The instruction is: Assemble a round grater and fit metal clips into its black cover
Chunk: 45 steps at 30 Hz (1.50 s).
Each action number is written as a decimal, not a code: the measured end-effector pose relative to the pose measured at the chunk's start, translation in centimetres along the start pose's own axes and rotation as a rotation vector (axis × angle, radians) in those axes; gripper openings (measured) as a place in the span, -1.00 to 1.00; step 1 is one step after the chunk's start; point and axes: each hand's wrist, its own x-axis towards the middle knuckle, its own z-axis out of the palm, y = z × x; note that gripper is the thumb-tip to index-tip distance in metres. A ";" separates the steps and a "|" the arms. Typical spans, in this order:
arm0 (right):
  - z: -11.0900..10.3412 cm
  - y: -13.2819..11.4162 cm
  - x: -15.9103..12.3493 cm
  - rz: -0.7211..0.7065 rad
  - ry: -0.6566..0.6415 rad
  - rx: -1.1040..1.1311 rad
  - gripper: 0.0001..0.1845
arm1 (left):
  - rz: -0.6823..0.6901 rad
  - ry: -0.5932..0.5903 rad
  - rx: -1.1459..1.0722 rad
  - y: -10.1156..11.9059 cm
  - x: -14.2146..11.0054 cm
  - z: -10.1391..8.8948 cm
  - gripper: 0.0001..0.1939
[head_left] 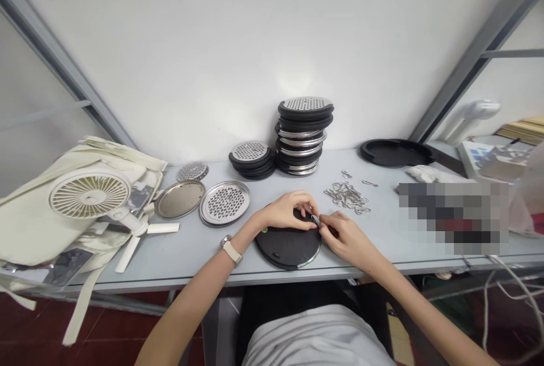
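Black round disc with a steel rim [287, 250]: where is it?

Flat on the pale grey table [191, 252], under both hands.

Fingers?

Left hand [285, 211] curled closed over its edge; right hand [346, 238] pinching a small silver metal piece [315, 219] there.

Left hand [285, 210] on a round black disc [285, 249], right hand [344, 237] pinching a small metal piece [315, 219] at its rim, wire clips [346, 196] just beside.
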 end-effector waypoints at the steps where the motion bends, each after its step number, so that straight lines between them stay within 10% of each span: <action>1: 0.0 0.0 -0.1 0.001 0.000 -0.003 -0.70 | 0.002 -0.002 0.001 0.0 0.0 0.0 -0.76; 45: -0.1 0.3 0.1 -0.001 -0.003 0.037 -0.62 | -0.036 -0.006 0.028 0.7 -0.1 0.0 -0.78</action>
